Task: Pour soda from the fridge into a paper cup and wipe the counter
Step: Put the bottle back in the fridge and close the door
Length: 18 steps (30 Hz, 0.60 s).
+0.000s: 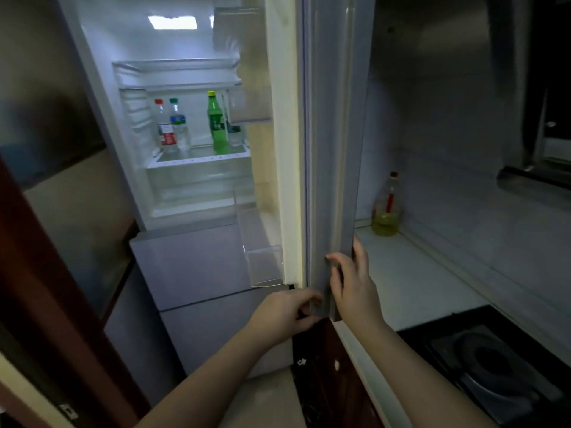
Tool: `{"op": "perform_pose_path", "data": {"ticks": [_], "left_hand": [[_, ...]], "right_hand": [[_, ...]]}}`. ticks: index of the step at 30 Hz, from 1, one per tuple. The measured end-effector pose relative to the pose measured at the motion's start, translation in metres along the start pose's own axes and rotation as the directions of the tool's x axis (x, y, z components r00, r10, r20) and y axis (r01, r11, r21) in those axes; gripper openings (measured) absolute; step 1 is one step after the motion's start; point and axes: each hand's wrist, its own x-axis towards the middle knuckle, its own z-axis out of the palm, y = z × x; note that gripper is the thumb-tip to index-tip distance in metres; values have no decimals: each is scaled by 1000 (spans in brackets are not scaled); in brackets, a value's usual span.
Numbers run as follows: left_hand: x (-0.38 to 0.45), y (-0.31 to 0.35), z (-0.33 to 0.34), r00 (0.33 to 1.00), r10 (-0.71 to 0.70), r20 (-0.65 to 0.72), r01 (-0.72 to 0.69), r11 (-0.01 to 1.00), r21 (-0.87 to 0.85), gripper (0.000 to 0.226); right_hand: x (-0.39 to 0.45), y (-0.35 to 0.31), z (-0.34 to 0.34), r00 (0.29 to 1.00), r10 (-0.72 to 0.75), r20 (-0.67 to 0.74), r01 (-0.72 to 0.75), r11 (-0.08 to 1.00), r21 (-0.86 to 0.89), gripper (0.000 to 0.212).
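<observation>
The fridge stands open and lit, its door (332, 149) swung out edge-on towards me. On a glass shelf (200, 157) inside stands a green soda bottle (217, 125) with a yellow cap. My right hand (352, 282) grips the outer edge of the door near its bottom, thumb in front and fingers wrapped behind. My left hand (287, 313) holds the door's bottom corner, fingers curled under it. No paper cup or cloth is in view.
Two clear water bottles (171, 128) stand left of the soda. Clear door bins (262, 267) jut from the door's inner side. Right of the door runs a white counter (411, 273) with an oil bottle (386, 208) at the back and a gas hob (494, 366) nearer me.
</observation>
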Motion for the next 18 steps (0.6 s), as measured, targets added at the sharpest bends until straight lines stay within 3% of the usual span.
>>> {"op": "perform_pose_path", "data": {"ticks": [4, 18], "left_hand": [[17, 14, 8, 999, 28, -42, -25, 998, 65, 52], [61, 30, 28, 998, 52, -32, -51, 997, 58, 69]], "right_hand": [[7, 41, -20, 994, 111, -13, -111, 993, -43, 12], [46, 116, -57, 931, 361, 51, -361, 933, -19, 13]]}}
